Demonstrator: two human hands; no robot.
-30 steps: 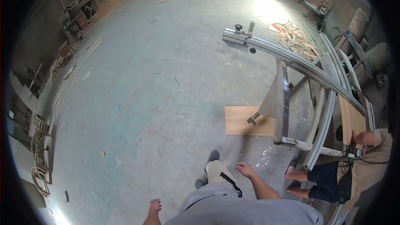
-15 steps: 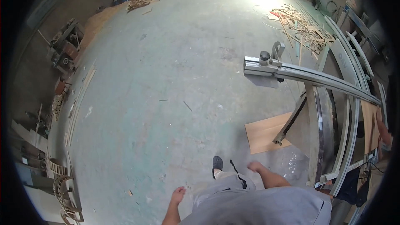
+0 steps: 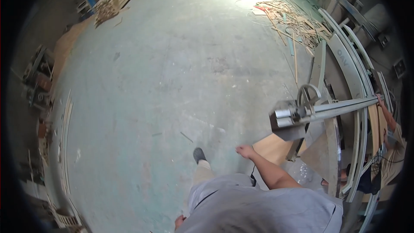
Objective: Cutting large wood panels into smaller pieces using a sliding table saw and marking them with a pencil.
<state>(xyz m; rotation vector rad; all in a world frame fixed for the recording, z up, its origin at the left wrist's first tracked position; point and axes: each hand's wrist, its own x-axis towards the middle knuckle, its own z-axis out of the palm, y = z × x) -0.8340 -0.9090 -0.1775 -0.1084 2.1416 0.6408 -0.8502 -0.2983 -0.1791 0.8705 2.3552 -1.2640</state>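
Observation:
My right hand (image 3: 245, 150) swings out in front of my body over the floor, fingers loosely curled and nothing visible in them. Just beyond it lies a flat light-brown board (image 3: 271, 149) on the floor, apart from the hand. My left hand (image 3: 180, 221) hangs low beside my grey shirt, partly hidden by it and by the lower edge, so its fingers do not show clearly. One of my feet, in a dark shoe (image 3: 199, 155), is stretched forward on the floor (image 3: 142, 103).
To my right stands a sliding saw table (image 3: 345, 64) with a metal fence arm (image 3: 336, 105) jutting toward me. Another person (image 3: 392, 142) is behind it, a hand by the arm's far end. Scrap wood strips (image 3: 297, 19) lie far right; stacked timber (image 3: 113, 3) far left.
I have stepped forward. My right hand has swung forward and left, my left hand back toward the lower edge. The fence arm has swung nearer, and the other person's hand shows at its far end.

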